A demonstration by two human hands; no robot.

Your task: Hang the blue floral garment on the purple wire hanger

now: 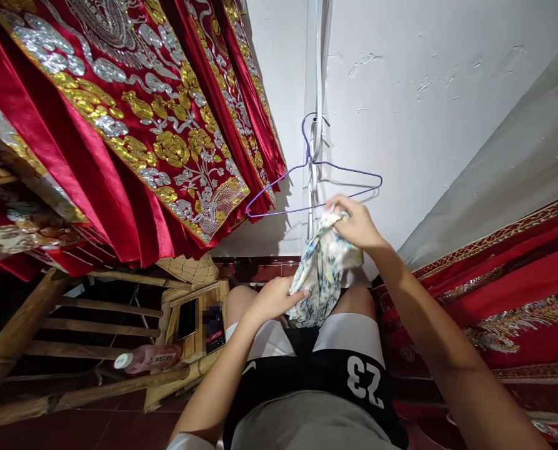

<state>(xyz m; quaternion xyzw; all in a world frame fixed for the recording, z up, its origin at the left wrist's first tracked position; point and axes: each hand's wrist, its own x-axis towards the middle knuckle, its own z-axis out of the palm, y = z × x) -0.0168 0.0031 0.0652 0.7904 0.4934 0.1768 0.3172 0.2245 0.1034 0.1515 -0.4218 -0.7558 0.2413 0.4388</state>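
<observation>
Hanging at the left, red embroidered drapery (170,119) is the largest thing named here. To its right, at far centre, is the purple hanger (309,159). Just nearer than it, the floral cloth (323,278) is bunched, its long axis running far to near, the far end leaning right. The right hand (357,223) pinches that far end; the left hand (277,299) grips the left edge. Arranging folds seems the step in hand; the next move probably calls for a steady far pinch and a looser near grip.

Purple hanger (308,156) bars way above cloth (323,275); red drapery (170,147) crowds left; open air right of hanger, before white wall (423,125).
</observation>
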